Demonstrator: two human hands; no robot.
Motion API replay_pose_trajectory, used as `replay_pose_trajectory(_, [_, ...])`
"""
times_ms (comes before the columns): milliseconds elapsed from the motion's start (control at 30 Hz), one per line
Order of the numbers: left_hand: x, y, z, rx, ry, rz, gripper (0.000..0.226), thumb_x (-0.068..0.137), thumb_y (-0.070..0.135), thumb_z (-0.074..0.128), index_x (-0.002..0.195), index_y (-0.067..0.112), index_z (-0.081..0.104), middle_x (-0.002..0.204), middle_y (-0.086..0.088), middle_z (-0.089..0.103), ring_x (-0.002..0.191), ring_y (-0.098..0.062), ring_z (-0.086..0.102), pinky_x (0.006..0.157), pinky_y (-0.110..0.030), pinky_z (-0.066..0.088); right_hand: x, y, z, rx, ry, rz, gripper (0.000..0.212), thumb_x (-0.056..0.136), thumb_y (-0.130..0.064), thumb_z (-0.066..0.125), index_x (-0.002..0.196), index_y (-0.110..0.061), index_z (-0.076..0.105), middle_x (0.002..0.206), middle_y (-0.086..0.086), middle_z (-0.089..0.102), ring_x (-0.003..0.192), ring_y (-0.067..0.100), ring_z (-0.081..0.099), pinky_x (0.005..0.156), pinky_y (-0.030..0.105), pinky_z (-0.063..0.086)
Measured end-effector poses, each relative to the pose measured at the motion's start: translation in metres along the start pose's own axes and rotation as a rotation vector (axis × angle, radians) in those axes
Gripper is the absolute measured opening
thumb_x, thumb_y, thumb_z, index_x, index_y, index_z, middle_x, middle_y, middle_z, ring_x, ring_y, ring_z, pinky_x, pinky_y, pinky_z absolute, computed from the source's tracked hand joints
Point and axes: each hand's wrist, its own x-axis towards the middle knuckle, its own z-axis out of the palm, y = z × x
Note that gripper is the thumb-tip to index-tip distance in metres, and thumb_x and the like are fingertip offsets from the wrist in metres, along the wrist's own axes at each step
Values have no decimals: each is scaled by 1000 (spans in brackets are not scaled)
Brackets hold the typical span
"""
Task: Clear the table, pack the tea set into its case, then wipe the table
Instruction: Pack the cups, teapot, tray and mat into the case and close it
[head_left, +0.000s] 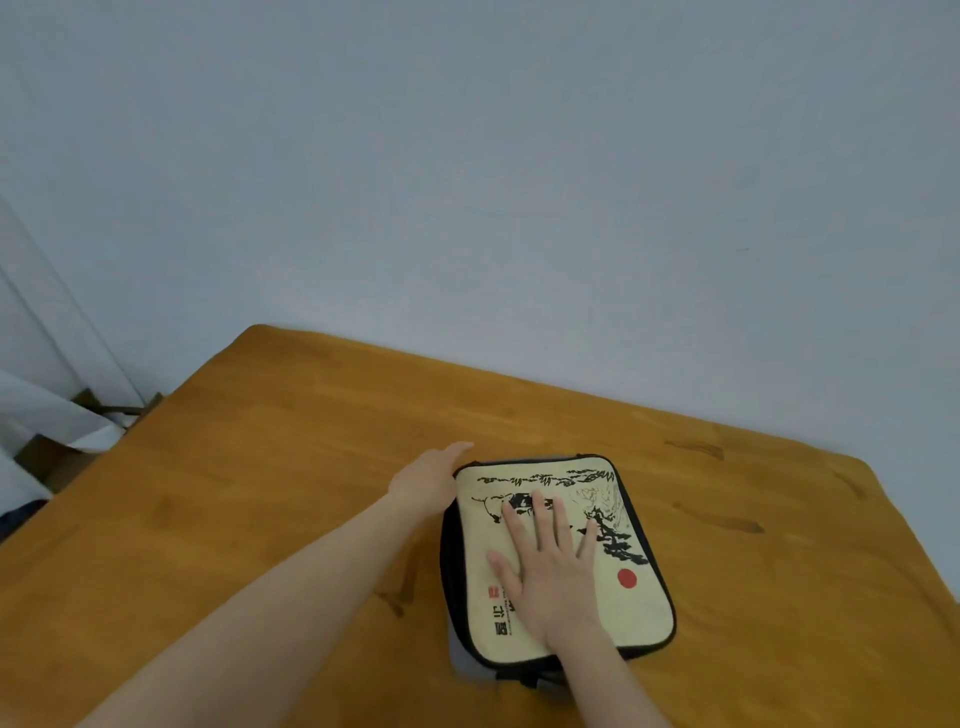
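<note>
We are looking down at a wooden table (260, 493) that is standing against a pale blue-grey wall (519, 182). The tea set case (631, 616) is lying flat on the table, near its front edge and right of centre. Its lid is down, cream with black trim, an ink landscape and a red dot (627, 578).

We are pressing our right hand (556, 577) palm-down on the middle of the lid, with the fingers straight and spread wide, holding nothing.

We are reaching our left hand (426, 480) to the case's far left corner, touching its side. One finger is showing straight past the corner. The case is hiding the rest, so we cannot tell whether this hand is gripping.

A white curtain (52, 415) is hanging at the far left.
</note>
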Motion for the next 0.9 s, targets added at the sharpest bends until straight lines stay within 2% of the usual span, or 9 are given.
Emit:
replay_pose_trajectory(100, [25, -4, 1, 27, -68, 115, 54, 93, 9, 43, 135, 42, 45, 143, 2, 47, 122, -18, 50, 96, -38, 48, 1, 0, 5, -12, 19, -3, 61, 98, -66, 22, 148, -34, 37, 154, 7, 36, 141, 32, 35, 106, 62, 16])
replay_pose_trajectory(200, [35, 0, -8, 139, -149, 179, 40, 96, 8, 40, 128, 24, 56, 134, -2, 53, 119, -23, 50, 98, -37, 43, 1, 0, 7, -15, 11, 0, 62, 98, -67, 20, 150, -36, 30, 158, 6, 28, 145, 31, 25, 108, 61, 10])
replay_pose_trajectory(333, [39, -6, -22, 260, -190, 239, 23, 100, 15, 37, 108, 18, 58, 106, -7, 68, 92, -23, 62, 81, -35, 48, 0, 0, 9, -11, 18, 11, 64, 96, -69, 9, 153, -39, 16, 162, 3, 10, 149, 31, 6, 112, 61, 0])
replay_pose_trajectory(400, [36, -10, -22, 286, -154, 261, 19, 99, 16, 38, 103, 20, 56, 99, -5, 69, 85, -22, 62, 75, -34, 49, 0, 0, 8, -8, 31, 7, 65, 95, -70, 3, 153, -41, 10, 162, 2, 4, 149, 30, -2, 113, 61, -3])
replay_pose_trajectory(467, [31, -8, -21, 378, -78, 297, 18, 100, 16, 37, 105, 18, 55, 91, -2, 64, 80, -23, 57, 67, -33, 46, 0, 0, 5, -2, 20, 9, 67, 93, -71, -3, 153, -42, 4, 162, 2, -2, 149, 28, -9, 113, 61, -6])
replay_pose_trajectory(567, [21, -8, -22, 618, 9, 312, 16, 99, 9, 37, 107, 17, 49, 76, 4, 47, 68, -22, 49, 53, -32, 38, -1, -1, 2, 6, -2, 7, 71, 87, -73, -14, 151, -43, -6, 162, 0, -11, 147, 27, -17, 113, 60, -12])
replay_pose_trajectory(700, [-2, -25, -30, 818, -2, 348, 31, 92, -1, 42, 115, 20, 44, 84, 3, 46, 66, -21, 48, 44, -29, 27, -2, -4, -1, -8, -25, 18, 71, 83, -72, -18, 148, -44, -13, 161, 0, -15, 147, 25, -19, 112, 61, -15])
replay_pose_trajectory(800, [-28, -28, -31, 859, -36, 382, 42, 88, -5, 43, 122, 20, 41, 85, 1, 46, 66, -22, 50, 43, -30, 27, -2, -6, -3, -17, -39, 36, 68, 87, -70, -11, 150, -44, -12, 162, -1, -15, 147, 24, -19, 112, 62, -15])
replay_pose_trajectory(900, [-50, -24, -24, 874, -77, 363, 43, 89, -5, 44, 125, 18, 42, 93, -1, 52, 66, -20, 49, 42, -28, 27, -2, -8, -4, -30, -47, 50, 66, 90, -68, -5, 151, -44, -11, 162, -1, -14, 148, 24, -19, 113, 63, -13])
